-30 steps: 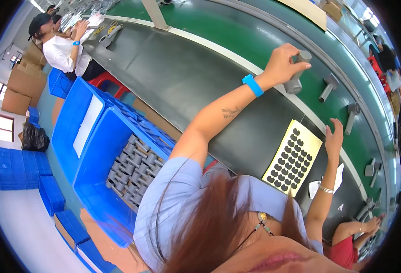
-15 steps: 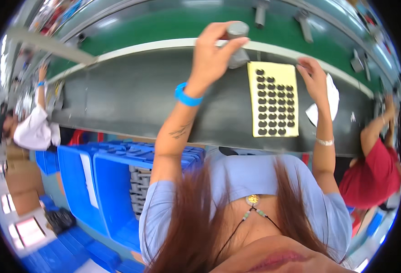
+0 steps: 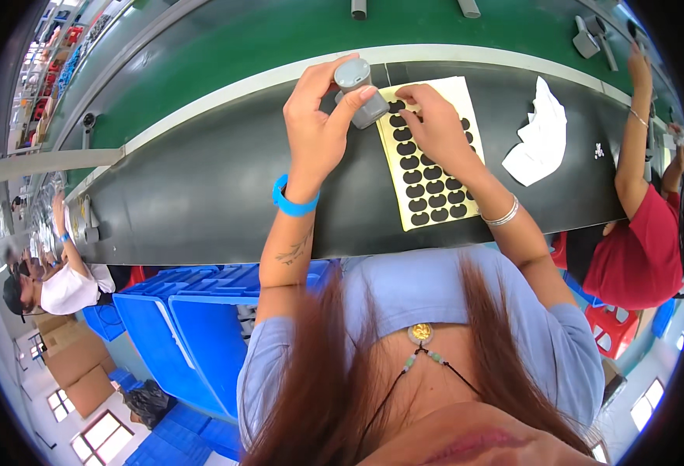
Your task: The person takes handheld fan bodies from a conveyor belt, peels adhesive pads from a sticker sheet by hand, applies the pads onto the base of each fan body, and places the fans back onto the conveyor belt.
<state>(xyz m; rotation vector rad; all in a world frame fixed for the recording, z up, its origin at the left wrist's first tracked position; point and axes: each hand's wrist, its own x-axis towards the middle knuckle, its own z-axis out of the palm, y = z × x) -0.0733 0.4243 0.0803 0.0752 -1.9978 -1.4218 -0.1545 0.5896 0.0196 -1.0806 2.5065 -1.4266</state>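
Note:
My left hand (image 3: 316, 128) is closed around a grey plastic part (image 3: 370, 110) with a round, flat-topped end, held up just left of a pale yellow sticker sheet (image 3: 395, 175). Rows of black, rounded stickers (image 3: 414, 176) cover the sheet, which lies on the dark work surface (image 3: 217, 179). Over the sheet's upper part is my right hand (image 3: 439, 128), its bent thumb and index finger apart around the topmost left sticker (image 3: 396, 106). Whether the fingertips touch that sticker cannot be made out. The hand hides part of the sheet.
A crumpled white paper (image 3: 540, 140) lies right of the sheet. Beyond a pale rail runs a green belt (image 3: 264, 50) with several grey parts (image 3: 586, 39). Blue crates (image 3: 202, 342) stand below on my left. Co-workers sit at both sides, one in a red top (image 3: 641, 252).
My right hand has moved left from beside the sheet to over its top stickers. My left hand has brought the grey part nearer and turned it. My view has shifted.

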